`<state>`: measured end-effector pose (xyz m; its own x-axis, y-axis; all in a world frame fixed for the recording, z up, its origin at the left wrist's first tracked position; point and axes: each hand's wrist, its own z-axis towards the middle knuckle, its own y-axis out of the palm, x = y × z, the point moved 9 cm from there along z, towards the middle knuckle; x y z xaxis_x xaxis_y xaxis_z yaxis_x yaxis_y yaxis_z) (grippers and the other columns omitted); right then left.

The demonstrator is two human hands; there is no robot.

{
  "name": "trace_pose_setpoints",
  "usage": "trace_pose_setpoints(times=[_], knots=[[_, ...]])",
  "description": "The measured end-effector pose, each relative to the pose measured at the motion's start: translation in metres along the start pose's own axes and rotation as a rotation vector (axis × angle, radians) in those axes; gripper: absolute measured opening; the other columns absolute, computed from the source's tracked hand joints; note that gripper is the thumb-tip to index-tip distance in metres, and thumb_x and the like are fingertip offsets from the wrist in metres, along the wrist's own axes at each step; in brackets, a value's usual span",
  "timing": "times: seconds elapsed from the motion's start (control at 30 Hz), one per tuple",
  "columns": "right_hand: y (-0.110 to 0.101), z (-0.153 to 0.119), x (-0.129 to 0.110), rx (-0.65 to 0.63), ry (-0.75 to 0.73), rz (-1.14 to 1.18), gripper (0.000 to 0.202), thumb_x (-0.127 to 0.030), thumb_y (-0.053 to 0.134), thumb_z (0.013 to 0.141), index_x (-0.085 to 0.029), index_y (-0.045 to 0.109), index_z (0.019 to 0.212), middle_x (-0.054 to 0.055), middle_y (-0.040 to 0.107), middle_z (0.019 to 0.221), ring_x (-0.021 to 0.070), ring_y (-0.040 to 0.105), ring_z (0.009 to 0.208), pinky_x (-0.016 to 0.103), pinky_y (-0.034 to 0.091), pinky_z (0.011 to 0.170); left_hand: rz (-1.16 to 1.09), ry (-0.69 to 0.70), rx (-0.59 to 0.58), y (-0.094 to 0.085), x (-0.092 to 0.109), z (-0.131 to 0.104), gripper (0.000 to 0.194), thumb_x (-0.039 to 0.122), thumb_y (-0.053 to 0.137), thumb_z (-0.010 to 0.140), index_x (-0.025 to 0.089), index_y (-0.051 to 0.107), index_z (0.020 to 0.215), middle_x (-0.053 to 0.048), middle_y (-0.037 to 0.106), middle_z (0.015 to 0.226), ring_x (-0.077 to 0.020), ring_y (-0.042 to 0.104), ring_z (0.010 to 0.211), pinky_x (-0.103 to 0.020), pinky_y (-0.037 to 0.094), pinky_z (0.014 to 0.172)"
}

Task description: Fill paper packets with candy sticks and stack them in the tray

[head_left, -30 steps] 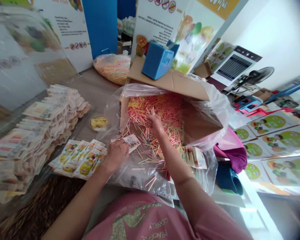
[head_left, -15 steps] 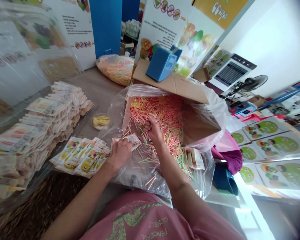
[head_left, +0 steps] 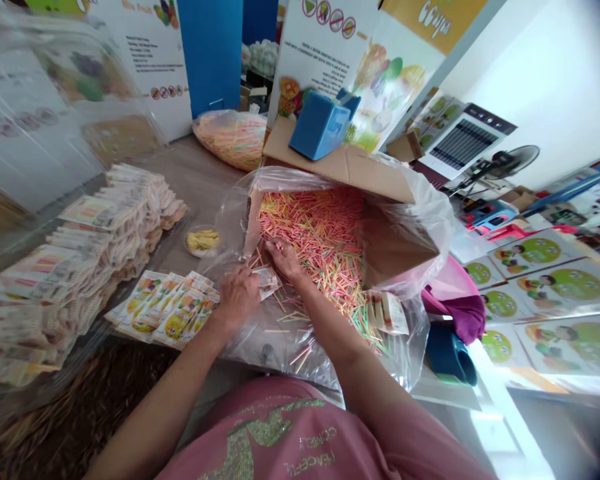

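My left hand [head_left: 240, 295] is closed over the near end of a small printed packet [head_left: 268, 281], which lies on the clear plastic sheet. Just beyond it, my right hand [head_left: 284, 259] has its fingers curled in a pinch at the left edge of a heap of thin pink, yellow and green sticks [head_left: 315, 223]. What the right fingers hold is mostly hidden. The heap spills out of a cardboard box [head_left: 397, 247] lying open on its side and lined with clear plastic. Left of my left hand lie several overlapping printed packets [head_left: 165, 308].
Long stacked rows of packets [head_left: 85, 257] cover the left side. A small bowl of yellow strips [head_left: 203, 240] sits left of the box. Behind are a clear bag of sticks [head_left: 230, 139] and a blue holder [head_left: 320, 125] on the box flap. More packets [head_left: 387, 312] lie at right.
My right hand has moved left, from over the sticks to beside the packet. My left hand has shifted slightly left and stays on the packet.
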<state>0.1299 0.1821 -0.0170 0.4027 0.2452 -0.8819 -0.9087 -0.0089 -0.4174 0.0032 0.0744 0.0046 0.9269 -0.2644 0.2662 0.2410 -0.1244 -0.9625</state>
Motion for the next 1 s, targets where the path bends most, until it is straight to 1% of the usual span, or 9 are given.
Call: trace_pose_setpoints(times=[0.1, 0.2, 0.3, 0.4, 0.5, 0.57, 0.63, 0.8, 1.0], knots=[[0.003, -0.003, 0.001, -0.034, -0.061, 0.036, 0.038, -0.053, 0.054, 0.093, -0.020, 0.072, 0.102, 0.002, 0.065, 0.082, 0.0192, 0.059, 0.080, 0.033, 0.049, 0.086, -0.009, 0.034, -0.005, 0.005, 0.002, -0.003, 0.032, 0.016, 0.049, 0.094, 0.013, 0.079, 0.102, -0.019, 0.074, 0.123, -0.0355, 0.062, 0.125, -0.046, 0.048, 0.104], [0.003, -0.006, 0.007, -0.065, 0.020, 0.058, 0.059, -0.049, 0.051, 0.096, -0.020, 0.056, 0.146, 0.001, 0.068, 0.081, 0.0203, 0.061, 0.075, 0.035, 0.051, 0.085, -0.032, 0.051, -0.013, 0.007, 0.001, -0.006, 0.033, 0.019, 0.049, 0.096, 0.013, 0.081, 0.099, -0.020, 0.075, 0.121, -0.0355, 0.064, 0.123, -0.046, 0.049, 0.105], [0.001, -0.011, 0.004, -0.064, 0.050, 0.033, 0.070, -0.051, 0.053, 0.096, -0.021, 0.044, 0.158, 0.005, 0.075, 0.098, 0.0224, 0.065, 0.084, 0.037, 0.051, 0.093, -0.046, 0.043, -0.008, 0.003, -0.004, -0.009, 0.028, 0.026, 0.055, 0.095, 0.014, 0.080, 0.099, -0.020, 0.075, 0.118, -0.0348, 0.067, 0.117, -0.045, 0.051, 0.103], [-0.002, -0.014, -0.002, -0.040, 0.028, 0.002, 0.063, -0.050, 0.061, 0.090, -0.022, 0.058, 0.146, 0.007, 0.075, 0.114, 0.0230, 0.066, 0.097, 0.037, 0.049, 0.101, -0.052, 0.074, -0.012, 0.002, -0.008, -0.010, 0.025, 0.026, 0.058, 0.093, 0.014, 0.079, 0.098, -0.018, 0.076, 0.116, -0.0328, 0.069, 0.113, -0.043, 0.052, 0.102], [0.006, -0.015, -0.001, -0.125, 0.054, 0.072, 0.041, -0.052, 0.064, 0.086, -0.021, 0.075, 0.111, 0.003, 0.073, 0.088, 0.0200, 0.064, 0.079, 0.032, 0.052, 0.082, -0.061, 0.086, -0.022, 0.006, -0.013, -0.005, 0.028, 0.020, 0.051, 0.094, 0.013, 0.078, 0.090, -0.018, 0.076, 0.110, -0.0306, 0.070, 0.109, -0.040, 0.052, 0.099], [0.011, -0.014, 0.001, -0.166, 0.077, 0.133, 0.035, -0.055, 0.065, 0.084, -0.020, 0.073, 0.085, -0.001, 0.064, 0.070, 0.0159, 0.055, 0.065, 0.028, 0.048, 0.067, -0.072, 0.065, -0.024, 0.008, -0.019, -0.001, 0.030, 0.016, 0.049, 0.093, 0.013, 0.077, 0.085, -0.018, 0.076, 0.106, -0.0298, 0.071, 0.105, -0.039, 0.052, 0.095], [0.007, -0.011, 0.003, -0.105, 0.080, 0.183, 0.038, -0.056, 0.068, 0.082, -0.021, 0.065, 0.068, -0.004, 0.056, 0.061, 0.0131, 0.047, 0.059, 0.026, 0.042, 0.061, -0.099, 0.040, -0.007, 0.006, -0.023, 0.003, 0.028, 0.015, 0.050, 0.091, 0.013, 0.076, 0.081, -0.017, 0.076, 0.101, -0.0285, 0.071, 0.099, -0.038, 0.052, 0.089], [-0.007, -0.008, -0.001, 0.096, 0.018, 0.277, 0.028, -0.048, 0.071, 0.079, -0.021, 0.069, 0.074, -0.001, 0.064, 0.071, 0.0146, 0.053, 0.065, 0.028, 0.046, 0.067, -0.147, 0.010, 0.113, -0.011, -0.022, 0.002, 0.017, 0.013, 0.058, 0.085, 0.016, 0.074, 0.080, -0.013, 0.074, 0.097, -0.0275, 0.069, 0.100, -0.035, 0.050, 0.085], [0.016, -0.009, -0.007, -0.147, -0.075, -0.017, 0.024, -0.043, 0.075, 0.079, -0.022, 0.071, 0.068, 0.003, 0.072, 0.079, 0.0180, 0.062, 0.080, 0.031, 0.049, 0.083, -0.126, -0.013, 0.042, 0.002, -0.017, -0.001, 0.016, 0.016, 0.061, 0.088, 0.017, 0.075, 0.080, -0.015, 0.076, 0.102, -0.0289, 0.068, 0.100, -0.037, 0.048, 0.083]])
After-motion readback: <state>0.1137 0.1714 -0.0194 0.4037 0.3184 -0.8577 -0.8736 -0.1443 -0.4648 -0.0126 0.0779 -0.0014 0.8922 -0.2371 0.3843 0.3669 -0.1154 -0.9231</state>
